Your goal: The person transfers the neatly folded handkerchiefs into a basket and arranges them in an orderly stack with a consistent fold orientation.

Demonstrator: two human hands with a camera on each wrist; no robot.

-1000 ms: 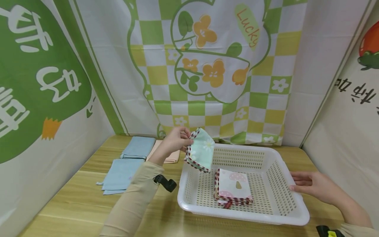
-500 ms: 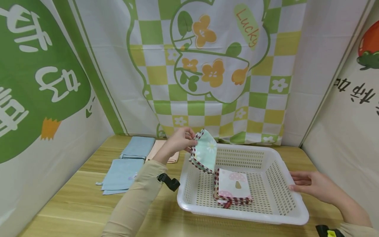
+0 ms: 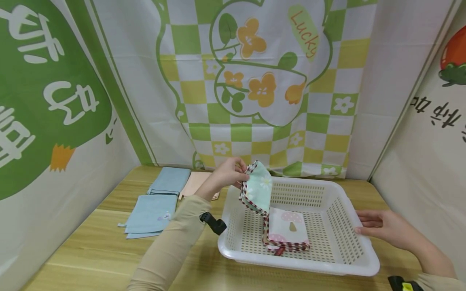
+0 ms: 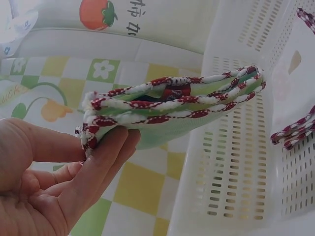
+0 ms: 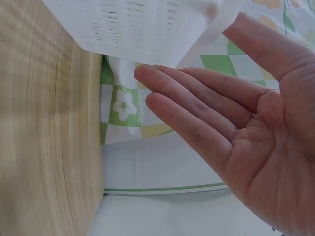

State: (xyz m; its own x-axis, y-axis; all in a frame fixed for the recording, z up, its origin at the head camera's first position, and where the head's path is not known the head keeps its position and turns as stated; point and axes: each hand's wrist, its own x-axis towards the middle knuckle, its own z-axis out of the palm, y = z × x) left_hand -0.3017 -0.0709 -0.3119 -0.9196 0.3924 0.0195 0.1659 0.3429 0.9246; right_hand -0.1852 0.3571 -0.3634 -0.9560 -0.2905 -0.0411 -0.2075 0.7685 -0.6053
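Note:
Between thumb and fingers, my left hand point(image 3: 229, 173) pinches one edge of a folded mint-green small towel point(image 3: 257, 188) with daisies and red-and-white edging. The towel hangs tilted over the left side of a white plastic basket point(image 3: 233, 252). Its stacked edges and a red label show in the left wrist view. Inside the basket lies another folded small towel point(image 3: 289, 226), white with pink mushrooms and the same edging. My right hand point(image 3: 389, 228) is at the basket's right rim, thumb tip touching the rim; the right wrist view shows its fingers straight, below the rim outside the wall.
Two folded light-blue towels point(image 3: 169, 180) and a peach towel point(image 3: 194, 185) lie on the wooden table point(image 3: 91, 242) to the left, the peach one partly behind my left arm. Printed cloth walls point(image 3: 269, 153) close off the back and both sides.
My left hand has moved slightly right and down with the mint-green towel, which now hangs further over the basket. My right hand and the basket have stayed almost in place.

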